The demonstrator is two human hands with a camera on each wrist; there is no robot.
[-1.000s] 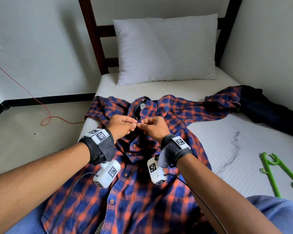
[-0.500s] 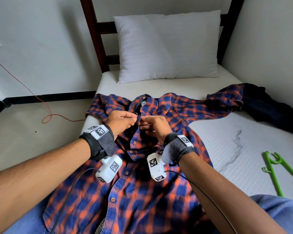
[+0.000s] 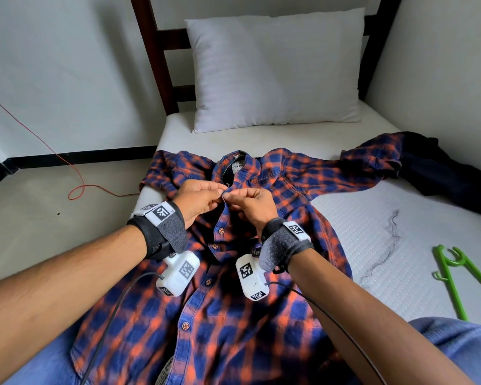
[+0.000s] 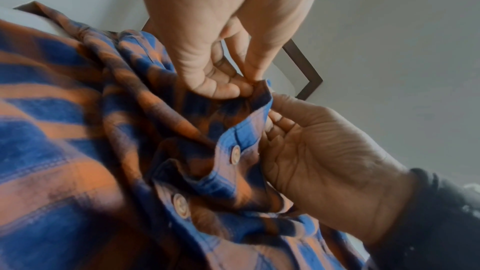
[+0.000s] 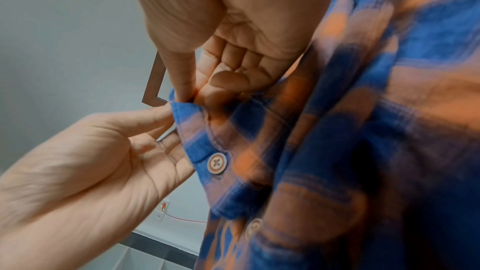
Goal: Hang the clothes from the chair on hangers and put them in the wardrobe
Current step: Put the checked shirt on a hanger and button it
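- Shirt (image 3: 233, 315): blue and orange check, with brown buttons (pale-centred in the wrist views).
- Pillow (image 3: 275, 70): white, beyond the shirt.
- Hanger (image 3: 456, 279): bright green, right of the shirt.
- Cord (image 3: 75, 176): red, left of the shirt.
- Garment (image 3: 442, 173): dark navy, by the shirt's right sleeve.

Soft, even daylight fills the head view, with no glare; the pillow (image 3: 275, 70) and the walls read pale and flat. Faint shadows fall under the forearms onto the plaid shirt (image 3: 206, 329). Straight lines bow toward the edges from the wide lens. Both wrist views are dimmer and greyer, with strong stretching at the borders; near cloth is smeared out of focus, while one button (image 5: 217, 163) stays fairly sharp.
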